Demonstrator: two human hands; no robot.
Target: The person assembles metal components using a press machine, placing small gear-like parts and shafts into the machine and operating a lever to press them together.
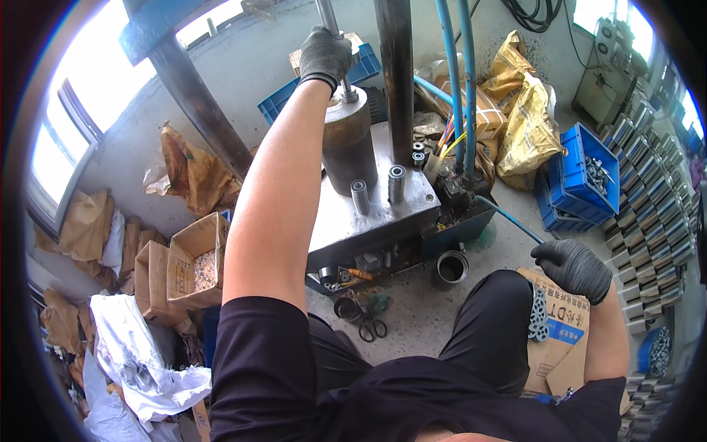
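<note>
My left hand (pixel 325 55), in a dark grey glove, is wrapped round a shiny metal rod (pixel 329 16). Below that hand the rod's lower end meets the top of a thick steel cylinder (pixel 349 151), upright on the metal press table (pixel 331 228). Two short stacks of ring-shaped bearings, a left stack (pixel 359 197) and a right stack (pixel 396 184), stand in front of the cylinder. My right hand (pixel 574 269), also gloved, is closed at the end of a thin blue lever (pixel 512 219); its fingertips are partly hidden.
Dark press posts (pixel 395 81) and blue hoses (pixel 468 88) rise behind the table. A hollow metal sleeve (pixel 450 269) and scissors (pixel 372 329) are on the floor. Cardboard boxes (pixel 193 276) stand left; blue crates (pixel 582 173) and stacked metal cylinders (pixel 648 214) stand right.
</note>
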